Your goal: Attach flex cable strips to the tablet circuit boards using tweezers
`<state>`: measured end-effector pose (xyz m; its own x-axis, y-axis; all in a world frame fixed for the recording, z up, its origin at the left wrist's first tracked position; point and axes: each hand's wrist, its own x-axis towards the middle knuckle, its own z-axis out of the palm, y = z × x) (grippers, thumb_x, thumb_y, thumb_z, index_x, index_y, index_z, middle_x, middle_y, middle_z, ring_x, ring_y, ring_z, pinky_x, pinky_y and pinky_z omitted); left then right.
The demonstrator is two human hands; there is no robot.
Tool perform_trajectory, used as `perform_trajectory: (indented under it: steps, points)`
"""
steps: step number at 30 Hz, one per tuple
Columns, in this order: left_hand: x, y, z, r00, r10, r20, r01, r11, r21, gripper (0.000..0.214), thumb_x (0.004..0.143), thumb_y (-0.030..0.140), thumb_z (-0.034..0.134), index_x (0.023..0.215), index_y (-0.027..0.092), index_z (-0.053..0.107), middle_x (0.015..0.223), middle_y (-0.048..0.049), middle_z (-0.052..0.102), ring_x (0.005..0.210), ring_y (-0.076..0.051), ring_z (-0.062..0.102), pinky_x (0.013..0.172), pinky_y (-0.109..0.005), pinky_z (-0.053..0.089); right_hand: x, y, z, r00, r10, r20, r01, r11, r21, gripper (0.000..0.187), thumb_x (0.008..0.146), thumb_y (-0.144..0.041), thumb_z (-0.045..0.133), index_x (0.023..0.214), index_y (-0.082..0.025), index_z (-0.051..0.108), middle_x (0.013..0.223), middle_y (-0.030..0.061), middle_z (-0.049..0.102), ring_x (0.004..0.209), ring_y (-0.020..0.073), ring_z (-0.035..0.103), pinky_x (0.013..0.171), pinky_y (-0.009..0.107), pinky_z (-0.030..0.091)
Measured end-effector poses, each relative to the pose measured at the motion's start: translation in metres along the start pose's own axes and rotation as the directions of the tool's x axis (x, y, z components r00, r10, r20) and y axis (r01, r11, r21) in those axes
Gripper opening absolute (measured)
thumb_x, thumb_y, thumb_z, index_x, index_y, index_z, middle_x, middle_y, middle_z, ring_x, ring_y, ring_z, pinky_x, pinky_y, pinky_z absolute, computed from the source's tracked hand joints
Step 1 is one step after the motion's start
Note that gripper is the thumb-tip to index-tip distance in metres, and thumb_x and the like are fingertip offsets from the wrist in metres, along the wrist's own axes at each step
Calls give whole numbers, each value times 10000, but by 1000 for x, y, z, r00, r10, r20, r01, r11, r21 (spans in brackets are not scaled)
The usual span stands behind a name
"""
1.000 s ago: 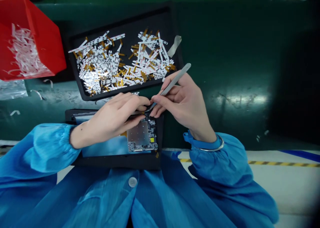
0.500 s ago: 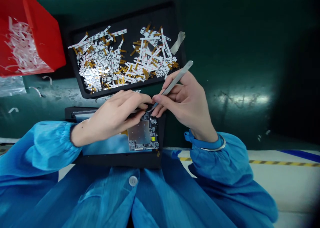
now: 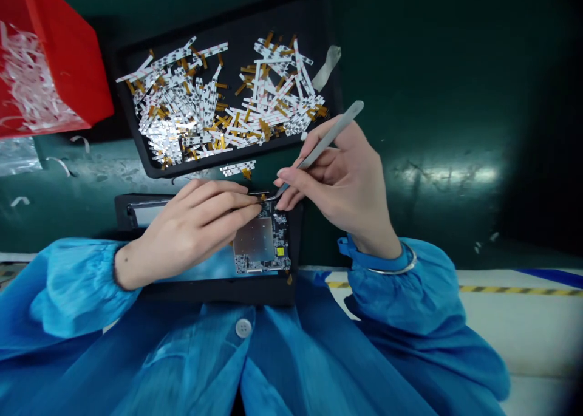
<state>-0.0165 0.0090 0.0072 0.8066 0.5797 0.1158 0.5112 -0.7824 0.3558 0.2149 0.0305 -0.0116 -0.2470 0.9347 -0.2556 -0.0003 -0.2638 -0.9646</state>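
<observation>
My right hand (image 3: 341, 179) is closed on a pair of metal tweezers (image 3: 325, 143), held slanted like a pen. Their tip reaches the upper edge of a green-black circuit board (image 3: 280, 228) with a square metal shield. My left hand (image 3: 200, 221) lies across the device from the left, fingers stretched out, fingertips at that same edge beside the tweezer tip. Under the fingertips a small amber flex piece (image 3: 263, 196) shows in part. The board sits at the right end of a flat device with a bluish panel (image 3: 200, 267), resting on a black holder (image 3: 218, 293).
Behind stands a black tray (image 3: 159, 172) heaped with white flex strips (image 3: 204, 109) with amber tails. One strip (image 3: 238, 168) lies between tray and device. At left are a red bin (image 3: 75, 64) with white scraps and a plastic bag (image 3: 18, 156). Scraps dot the green table (image 3: 437, 124).
My left fingers have straightened from a bent grip and shifted slightly left, baring the loose strip behind. The tweezers stay in my right hand, their tip a little further left.
</observation>
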Motion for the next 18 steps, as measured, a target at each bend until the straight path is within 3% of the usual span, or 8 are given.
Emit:
perform_trajectory:
  steps: [12, 18]
  points:
    - [-2, 0, 7, 998, 27, -61, -23, 998, 58, 318, 987, 163, 528, 1304, 134, 541, 1183, -93, 718, 1156, -254, 649, 809, -384, 515, -3, -1, -1, 999, -46, 17, 47, 997, -63, 335, 812, -340, 786, 915, -277, 474, 731, -62, 650, 610, 153, 692, 529, 299, 583]
    - [-2, 2, 5, 995, 96, 1, -95, 976, 196, 367, 1003, 124, 477, 1362, 194, 513, 1258, -65, 697, 1217, -240, 636, 853, -389, 523, -4, -1, 1, 998, -58, -16, 57, 995, -85, 330, 802, -356, 798, 916, -278, 498, 730, -54, 628, 684, 170, 697, 566, 309, 568]
